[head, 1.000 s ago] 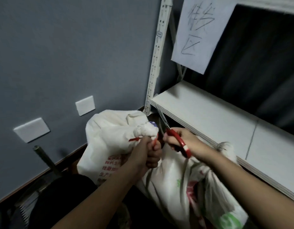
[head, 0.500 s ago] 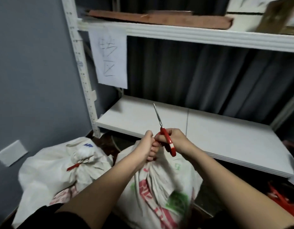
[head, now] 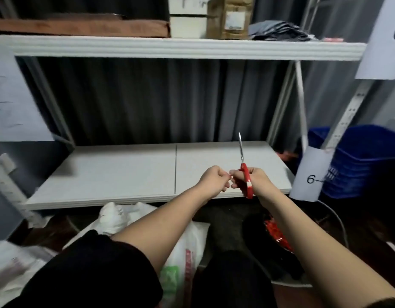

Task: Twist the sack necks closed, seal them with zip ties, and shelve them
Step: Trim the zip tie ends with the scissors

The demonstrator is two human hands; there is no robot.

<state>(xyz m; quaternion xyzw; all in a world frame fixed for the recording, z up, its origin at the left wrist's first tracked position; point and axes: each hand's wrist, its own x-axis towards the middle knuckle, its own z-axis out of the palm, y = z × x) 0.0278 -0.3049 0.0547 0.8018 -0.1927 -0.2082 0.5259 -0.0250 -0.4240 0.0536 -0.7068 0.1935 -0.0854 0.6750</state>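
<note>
I'm facing a white shelving unit (head: 170, 50) backed by a dark curtain, its lower shelf (head: 125, 172) bare. Below its front edge a white sack (head: 116, 218) sits on the floor, neck bunched, under my left forearm. My left hand (head: 213, 181) is curled, fingertips meeting my right hand (head: 247, 181) around a small red bit I can't identify. My right hand grips red-handled scissors (head: 244, 172), blades upright. A blue crate (head: 358, 161) stands to the right.
</note>
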